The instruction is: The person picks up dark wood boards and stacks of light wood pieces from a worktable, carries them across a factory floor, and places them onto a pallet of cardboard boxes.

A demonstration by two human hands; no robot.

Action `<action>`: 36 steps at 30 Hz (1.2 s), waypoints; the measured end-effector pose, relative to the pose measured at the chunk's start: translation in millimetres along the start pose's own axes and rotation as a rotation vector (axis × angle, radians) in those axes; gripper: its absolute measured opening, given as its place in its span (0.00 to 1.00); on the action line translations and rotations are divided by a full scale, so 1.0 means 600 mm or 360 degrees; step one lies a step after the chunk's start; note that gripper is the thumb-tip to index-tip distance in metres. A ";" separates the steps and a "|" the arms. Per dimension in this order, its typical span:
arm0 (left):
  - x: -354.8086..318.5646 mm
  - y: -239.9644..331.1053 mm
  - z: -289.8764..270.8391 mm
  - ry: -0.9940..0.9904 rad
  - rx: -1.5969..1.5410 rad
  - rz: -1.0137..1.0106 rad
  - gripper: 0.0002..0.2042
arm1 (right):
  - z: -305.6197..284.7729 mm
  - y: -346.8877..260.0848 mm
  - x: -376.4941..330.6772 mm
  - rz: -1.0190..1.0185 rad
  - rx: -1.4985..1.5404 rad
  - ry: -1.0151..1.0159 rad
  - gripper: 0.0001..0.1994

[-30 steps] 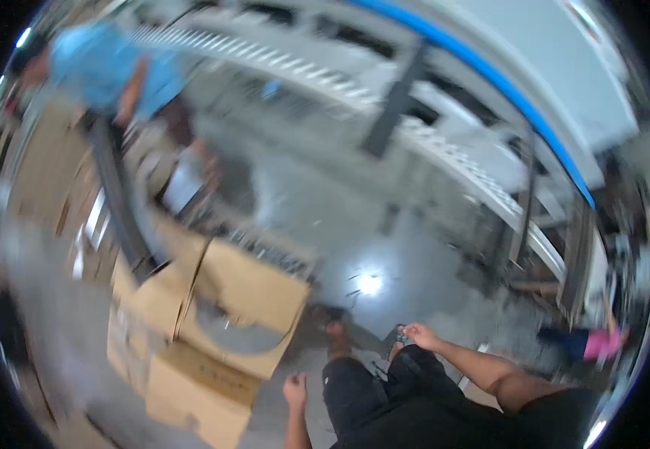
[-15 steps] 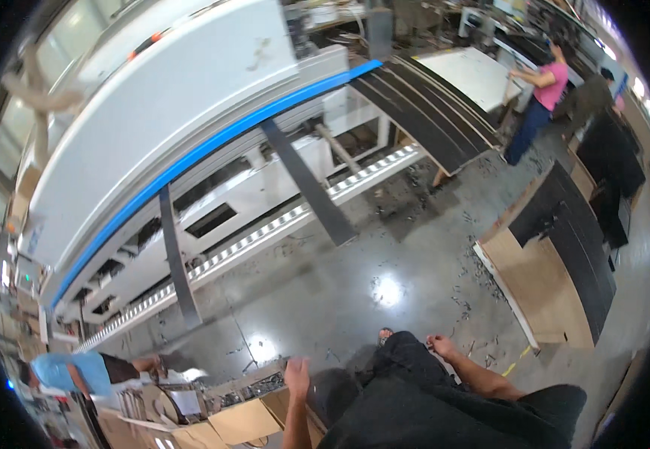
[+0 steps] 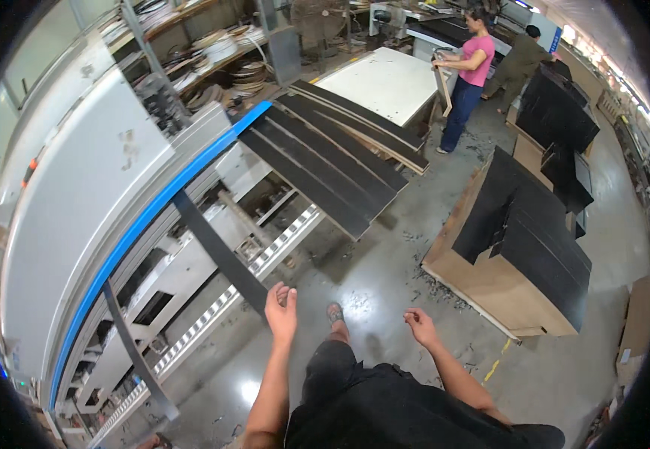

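We can't tell if our left hand [image 3: 282, 313] grips the edge of the dark strip [image 3: 221, 251]; our right hand [image 3: 420, 329], released, overhangs open floor [image 3: 386, 286]

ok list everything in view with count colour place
Long machine: one, white with blue edge, left
Narrow strips: two, dark, across machine's front
Long boards: several, black, machine's far end
Table: one, white-topped, upper centre
Coils: many, mixed, upper-left shelves
Panel stack: one, black and tan, right
Further stacks: several, black, upper right
Co-workers: two, pink and dark clothing, upper right
Scraps: many, dark, on floor
Foot: one, shod, centre
Left hand: one, bare, by a strip's end
Right hand: one, bare, centre-right
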State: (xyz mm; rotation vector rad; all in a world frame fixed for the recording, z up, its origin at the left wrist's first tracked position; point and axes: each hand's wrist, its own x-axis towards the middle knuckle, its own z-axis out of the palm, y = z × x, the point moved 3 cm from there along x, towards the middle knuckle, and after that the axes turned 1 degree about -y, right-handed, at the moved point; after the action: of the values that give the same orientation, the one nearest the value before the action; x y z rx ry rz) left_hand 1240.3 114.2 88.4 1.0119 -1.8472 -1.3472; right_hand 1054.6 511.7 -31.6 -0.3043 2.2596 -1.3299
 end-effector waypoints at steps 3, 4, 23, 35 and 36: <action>0.077 0.010 0.117 -0.0092 -0.0149 -0.0026 0.23 | -0.024 -0.102 0.082 -0.0002 -0.0157 -0.0042 0.21; 0.106 0.010 0.148 -0.0094 -0.0192 -0.0027 0.25 | -0.032 -0.123 0.121 -0.0112 -0.0299 -0.0021 0.20; 0.449 0.118 0.841 -0.0344 -0.0231 -0.0297 0.21 | -0.316 -0.232 1.113 0.0280 -0.0572 -0.0579 0.45; 0.607 0.179 0.983 0.0381 0.0809 -0.0860 0.47 | -0.344 -0.357 1.073 0.0253 -0.0275 -0.1338 0.31; 0.634 0.194 0.978 0.0564 0.1044 -0.0737 0.48 | -0.343 -0.330 1.080 -0.0044 -0.0286 -0.1185 0.32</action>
State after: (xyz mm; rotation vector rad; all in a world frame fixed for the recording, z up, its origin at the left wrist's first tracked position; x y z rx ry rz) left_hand 532.9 86.5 55.5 1.9694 -1.8671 -0.6967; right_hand 384.2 291.3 25.7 -0.7537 1.7302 -0.8231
